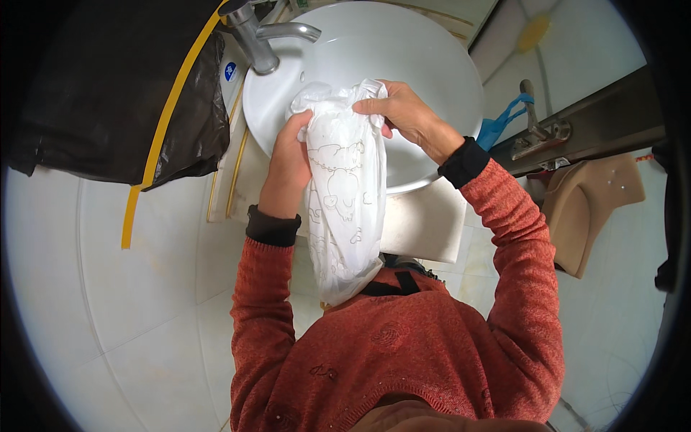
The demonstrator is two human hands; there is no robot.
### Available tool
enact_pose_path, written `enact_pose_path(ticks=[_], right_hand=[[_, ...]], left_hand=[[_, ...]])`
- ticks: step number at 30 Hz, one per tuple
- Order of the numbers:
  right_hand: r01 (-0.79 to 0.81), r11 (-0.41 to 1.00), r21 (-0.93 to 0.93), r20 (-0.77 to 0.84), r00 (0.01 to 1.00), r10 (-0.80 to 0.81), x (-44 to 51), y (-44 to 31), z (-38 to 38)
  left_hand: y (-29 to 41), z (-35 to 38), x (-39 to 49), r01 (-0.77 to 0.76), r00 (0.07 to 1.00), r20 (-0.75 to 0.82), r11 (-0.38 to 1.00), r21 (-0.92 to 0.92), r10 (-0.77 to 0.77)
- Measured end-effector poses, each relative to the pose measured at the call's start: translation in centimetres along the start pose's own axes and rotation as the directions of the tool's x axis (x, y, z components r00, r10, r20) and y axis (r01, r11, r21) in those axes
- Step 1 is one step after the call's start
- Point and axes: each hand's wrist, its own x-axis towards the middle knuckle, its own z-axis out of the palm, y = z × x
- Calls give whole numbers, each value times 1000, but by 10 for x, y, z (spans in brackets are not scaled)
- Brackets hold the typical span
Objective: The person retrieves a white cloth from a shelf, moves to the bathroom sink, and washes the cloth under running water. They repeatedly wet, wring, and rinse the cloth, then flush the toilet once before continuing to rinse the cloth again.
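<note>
A long white plastic bag with printed line drawings hangs between my hands, over the front edge of a round white washbasin. My left hand grips the left side of its gathered upper end. On the other side, my right hand pinches the bunched rim between thumb and fingers. The bag's lower end reaches down to the front of my red sweater. What the bag holds inside cannot be told.
A chrome faucet rises at the basin's back left. Black plastic sheeting with yellow tape hangs at left. At right are a metal door handle with a blue plastic strip tied on, and a beige molded object.
</note>
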Motion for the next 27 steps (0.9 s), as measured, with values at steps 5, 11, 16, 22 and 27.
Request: enact_pose_path(ticks=[5,11,16,22,27], right_hand=[[-23,1000,17,-89,996,24,25,9,-2],[82,982,-168,-87,991,-97,59,9,-19],[494,364,-789,38,632,-774,97,-51,-21],[453,-133,-881,345,424,-838,136,-104,32],[343,-272,-899,433,606,-668,152,-108,45]], left_hand=[[-6,10,28,174,967,196,983,-52,-161],[-17,8,59,280,960,34,960,-5,-279],[-17,-11,100,248,962,-128,968,29,-243],[-9,-3,126,177,977,-119,984,-35,-180],[6,7,125,83,982,-167,996,-39,-88]])
